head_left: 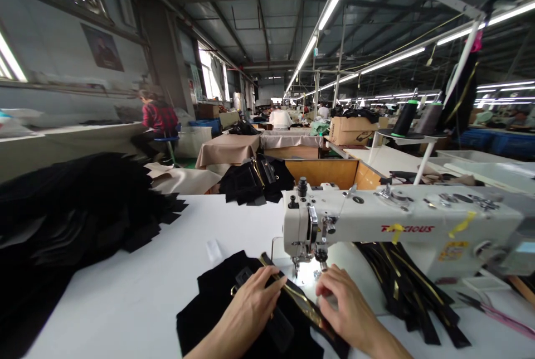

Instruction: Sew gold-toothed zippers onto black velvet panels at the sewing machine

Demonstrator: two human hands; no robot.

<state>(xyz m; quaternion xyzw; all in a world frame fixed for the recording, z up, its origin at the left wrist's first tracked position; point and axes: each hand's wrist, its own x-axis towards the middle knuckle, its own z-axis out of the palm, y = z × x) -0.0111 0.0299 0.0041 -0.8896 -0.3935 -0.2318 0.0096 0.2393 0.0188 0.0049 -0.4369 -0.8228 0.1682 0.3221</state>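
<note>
My left hand [251,306] grips a black fabric piece [217,314] lying on the white sewing table [125,286], and a gold-edged zipper strip [303,303] runs across that piece. My right hand [346,303] sits just right of the strip, its fingertips pressing on it near the presser foot [303,264] of the white industrial sewing machine [397,225]. The needle area is lit and partly hidden by the machine head. To my left lies a large heap of black fabric pieces [71,219], and a bundle of black zipper strips [409,286] lies under the machine arm to my right.
Scissors with pink handles [491,309] lie at the right. Thread cones [405,119] stand on a stand behind the machine. Beyond the table are black pieces [254,180], a wooden bin [321,172] and a cardboard box [351,130]. A seated co-worker in a red plaid shirt [159,116] works far left.
</note>
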